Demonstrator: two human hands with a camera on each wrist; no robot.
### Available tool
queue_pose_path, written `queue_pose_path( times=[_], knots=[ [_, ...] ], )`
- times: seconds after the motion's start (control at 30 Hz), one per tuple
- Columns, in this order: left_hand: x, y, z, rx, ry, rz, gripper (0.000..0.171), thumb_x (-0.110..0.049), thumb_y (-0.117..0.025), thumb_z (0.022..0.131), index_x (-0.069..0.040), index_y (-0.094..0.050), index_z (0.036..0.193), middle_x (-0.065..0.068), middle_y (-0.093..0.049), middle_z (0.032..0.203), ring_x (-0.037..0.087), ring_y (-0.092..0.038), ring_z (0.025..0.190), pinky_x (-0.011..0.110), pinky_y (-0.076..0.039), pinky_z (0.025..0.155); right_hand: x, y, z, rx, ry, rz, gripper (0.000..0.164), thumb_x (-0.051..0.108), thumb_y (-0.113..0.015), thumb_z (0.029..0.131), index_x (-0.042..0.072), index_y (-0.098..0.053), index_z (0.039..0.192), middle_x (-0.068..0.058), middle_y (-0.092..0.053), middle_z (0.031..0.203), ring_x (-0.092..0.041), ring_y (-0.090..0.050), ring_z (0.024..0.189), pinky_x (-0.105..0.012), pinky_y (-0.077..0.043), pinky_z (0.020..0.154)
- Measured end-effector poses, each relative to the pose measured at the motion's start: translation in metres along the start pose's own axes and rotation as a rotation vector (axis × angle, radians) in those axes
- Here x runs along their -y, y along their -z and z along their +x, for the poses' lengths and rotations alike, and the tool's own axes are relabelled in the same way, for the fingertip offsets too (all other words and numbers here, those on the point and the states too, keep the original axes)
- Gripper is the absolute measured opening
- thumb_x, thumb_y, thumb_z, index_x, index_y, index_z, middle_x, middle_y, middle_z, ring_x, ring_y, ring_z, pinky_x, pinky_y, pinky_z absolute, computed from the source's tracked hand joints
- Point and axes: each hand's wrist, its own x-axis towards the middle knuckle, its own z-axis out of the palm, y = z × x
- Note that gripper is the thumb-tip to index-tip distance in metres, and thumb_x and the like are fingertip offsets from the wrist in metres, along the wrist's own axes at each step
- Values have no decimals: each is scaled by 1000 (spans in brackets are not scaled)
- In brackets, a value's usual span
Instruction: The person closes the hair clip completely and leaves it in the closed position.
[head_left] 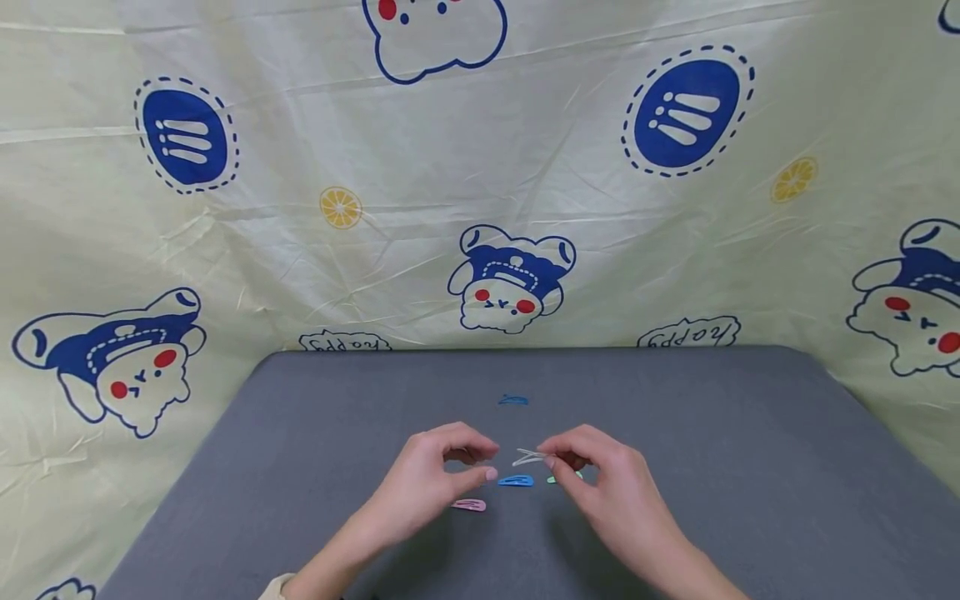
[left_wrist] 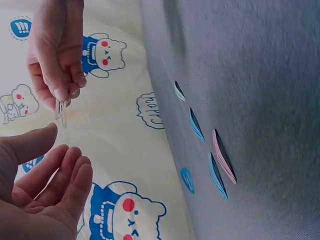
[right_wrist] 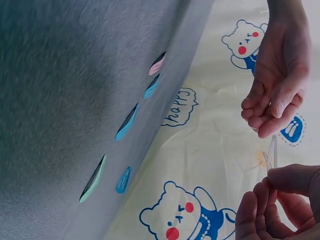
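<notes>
A white snap hair clip [head_left: 528, 457] is pinched at one end between the thumb and fingers of my right hand [head_left: 611, 475]. Its two prongs are spread apart and point toward my left hand [head_left: 431, 475]. That left hand hovers just beside the clip, thumb and fingers parted and loosely bent, holding nothing. In the left wrist view, a small gap separates the left thumb from the white clip [left_wrist: 60, 114]. Below the hands on the table lie a blue clip [head_left: 516, 481], a pink clip [head_left: 470, 505] and a green clip [head_left: 562, 478], the last partly hidden by the right hand.
Farther back on the grey table [head_left: 337, 400] lies another blue clip [head_left: 513, 400]. The left wrist view shows one more blue clip [left_wrist: 217, 175] beside the pink one. A printed cloth [head_left: 412, 167] hangs behind the table's back edge.
</notes>
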Motion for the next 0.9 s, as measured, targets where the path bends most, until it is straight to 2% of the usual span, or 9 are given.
queue_pose_path(
  times=[0.2, 0.27, 0.4, 0.5, 0.73, 0.9],
  knots=[
    [-11, -3, -11, 12, 53, -178, 19, -10, -77, 86, -16, -74, 103, -3, -66, 102, 18, -66, 94, 36, -58, 70, 8, 3, -10, -34, 25, 40, 33, 0, -77, 83, 32, -72, 93, 22, -62, 87, -1, -58, 77, -24, -50, 69],
    [-13, -3, -14, 2, 26, -133, 18, -13, -77, 86, -19, -74, 103, -6, -67, 101, 16, -66, 93, 34, -57, 76, 11, 4, -14, -19, -12, 58, 33, 1, -76, 84, 33, -71, 93, 21, -62, 88, -2, -58, 78, -24, -50, 70],
    [-14, -4, -20, -14, -24, -29, 20, -16, -78, 86, -24, -74, 103, -14, -67, 99, 11, -64, 93, 31, -52, 86, 20, 6, -20, 29, -137, 72, 30, 4, -75, 87, 34, -70, 91, 18, -62, 88, -3, -58, 78, -26, -51, 70],
    [-14, -4, -23, -15, -30, -12, 20, -18, -78, 85, -26, -74, 103, -15, -66, 99, 10, -63, 94, 32, -51, 88, 25, 6, -23, 33, -188, 61, 30, 5, -76, 86, 34, -70, 90, 20, -61, 87, -2, -58, 76, -26, -51, 70],
    [-15, -8, -28, -29, -33, -17, 21, -15, -79, 84, -25, -74, 102, -14, -67, 98, 13, -64, 90, 30, -53, 81, 21, 1, -29, -49, -31, 56, 36, 0, -78, 82, 34, -70, 92, 24, -60, 87, 0, -58, 74, -24, -52, 69],
    [-15, -13, -31, -51, -64, -59, 20, -14, -79, 84, -23, -74, 101, -12, -67, 98, 13, -64, 87, 27, -53, 79, 20, 0, -29, -49, -26, 78, 37, 0, -78, 82, 34, -71, 92, 24, -61, 89, -1, -58, 75, -25, -52, 68]
  ],
)
